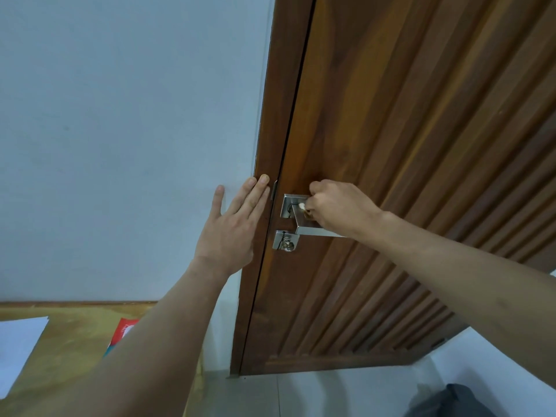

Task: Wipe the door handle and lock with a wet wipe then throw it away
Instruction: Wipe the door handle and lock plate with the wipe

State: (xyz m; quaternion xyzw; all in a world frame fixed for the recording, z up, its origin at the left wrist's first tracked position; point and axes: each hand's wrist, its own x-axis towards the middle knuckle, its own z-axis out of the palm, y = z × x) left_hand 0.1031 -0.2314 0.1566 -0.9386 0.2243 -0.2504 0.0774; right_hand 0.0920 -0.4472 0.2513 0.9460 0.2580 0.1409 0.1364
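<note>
Pale blue-grey painted wall (pixel 120 130) fills the left of the scene, smooth and matt, and it meets a dark brown wooden door frame (pixel 264 164) that runs up in a narrow strip. Right of that strip stands the brown wooden door (pixel 406 130), glossy, its face cut in long ribbed slats that fan toward the right edge.

The left hand (pixel 231 224) lies flat, fingers straight and together, fingertips touching the frame strip and the palm over the wall just beside it. The right hand (pixel 340 206) is curled at the brushed-steel lever door handle (pixel 313 231), pinching a small white wet wipe (pixel 301 206); only a scrap of the wipe shows between the fingers, pressed at the square steel plate (pixel 290 204) where the lever joins it. The lever's flat bar runs right, under the wrist.

Just below, the square steel lock plate (pixel 285 240) with its round cylinder sits uncovered, close to the door's left edge. A slim dark gap separates door and frame.

Near left, a yellow-brown wooden tabletop (pixel 69 341) carries a white sheet of paper (pixel 18 347) and a red-and-teal packet (pixel 123 332), partly hidden by the left forearm. Light floor tiles (pixel 331 392) spread below the door; a dark grey cloth shape (pixel 451 401) sits at the near right.
</note>
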